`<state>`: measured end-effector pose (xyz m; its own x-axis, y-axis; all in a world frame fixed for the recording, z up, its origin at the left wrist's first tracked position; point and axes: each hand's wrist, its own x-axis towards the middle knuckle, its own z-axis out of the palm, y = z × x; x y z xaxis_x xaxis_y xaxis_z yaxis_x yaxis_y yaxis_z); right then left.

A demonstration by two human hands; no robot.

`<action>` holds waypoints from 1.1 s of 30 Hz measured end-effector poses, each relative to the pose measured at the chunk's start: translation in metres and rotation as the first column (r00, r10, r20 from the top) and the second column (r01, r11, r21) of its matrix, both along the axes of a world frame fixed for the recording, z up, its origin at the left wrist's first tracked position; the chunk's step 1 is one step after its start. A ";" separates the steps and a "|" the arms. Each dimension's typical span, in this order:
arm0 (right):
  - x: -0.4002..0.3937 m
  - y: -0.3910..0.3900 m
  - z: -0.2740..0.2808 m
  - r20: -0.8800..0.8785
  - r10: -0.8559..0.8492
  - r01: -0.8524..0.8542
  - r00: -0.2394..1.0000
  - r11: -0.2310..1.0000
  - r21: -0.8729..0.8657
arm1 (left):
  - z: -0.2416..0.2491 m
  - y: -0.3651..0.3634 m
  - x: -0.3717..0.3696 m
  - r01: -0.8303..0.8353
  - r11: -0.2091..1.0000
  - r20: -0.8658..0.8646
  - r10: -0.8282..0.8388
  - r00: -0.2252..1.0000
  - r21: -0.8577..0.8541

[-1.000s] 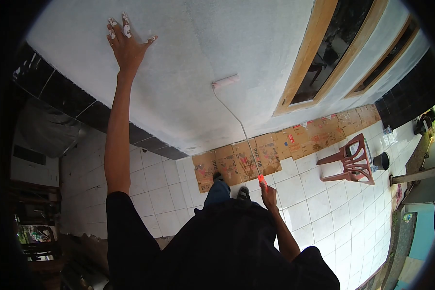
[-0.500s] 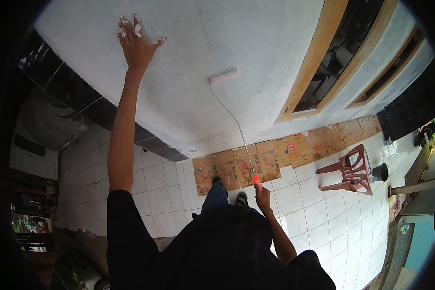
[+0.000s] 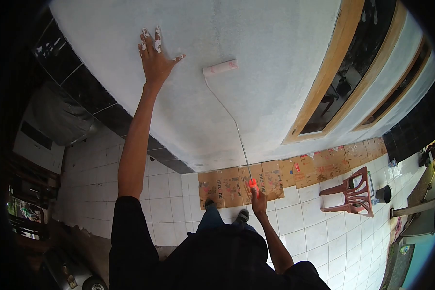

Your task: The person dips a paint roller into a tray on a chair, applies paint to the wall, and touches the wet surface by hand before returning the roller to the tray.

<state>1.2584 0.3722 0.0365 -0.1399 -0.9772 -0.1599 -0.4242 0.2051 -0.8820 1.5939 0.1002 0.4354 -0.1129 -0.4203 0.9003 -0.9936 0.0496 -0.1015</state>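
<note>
My right hand [image 3: 259, 199] is wrapped round the orange-red handle of a paint roller [image 3: 220, 67], low in front of my body. From the handle a long thin metal rod runs up to the pale roller head, which lies against the whitish painted wall [image 3: 188, 111]. Higher up and to the left, my left hand [image 3: 158, 63] rests with spread fingers on the same wall, holding nothing. White paint coats its fingertips. The roller head is to the right of that hand, apart from it.
Flattened cardboard [image 3: 232, 186] lines the floor along the wall's foot. To the right stand a reddish-brown plastic chair [image 3: 355, 193] and a dark bucket [image 3: 384, 194] on white tiles. Wood-framed windows [image 3: 340, 82] are set in the wall. Black tiles [image 3: 77, 82] edge its left side.
The roller head has moved slightly up the wall and to the left relative to the window. My view has shifted, and my left hand stays spread on the wall.
</note>
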 end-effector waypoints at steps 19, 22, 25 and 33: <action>0.040 0.033 -0.043 0.345 -0.049 0.051 0.937 0.999 0.003 | 0.017 0.027 0.044 0.072 0.996 -0.088 -0.067 0.994 0.048; 0.052 0.018 -0.016 0.502 -0.051 0.057 0.863 0.998 0.002 | 0.018 0.030 0.055 0.097 0.994 -0.095 -0.092 0.991 0.052; 0.066 -0.016 0.064 0.343 -0.018 0.033 0.939 0.999 -0.040 | 0.021 0.030 0.063 0.117 0.992 -0.122 -0.110 0.986 0.046; 0.100 -0.088 0.252 0.592 0.071 0.016 0.803 0.990 -0.141 | 0.037 0.028 0.072 0.167 0.986 -0.119 -0.166 0.979 0.001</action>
<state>1.3589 0.2843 0.2880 -0.0329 -0.9968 -0.0723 0.1884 0.0648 -0.9799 1.6661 0.1286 0.4719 -0.0752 -0.4146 0.9069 -0.9763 0.2158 0.0177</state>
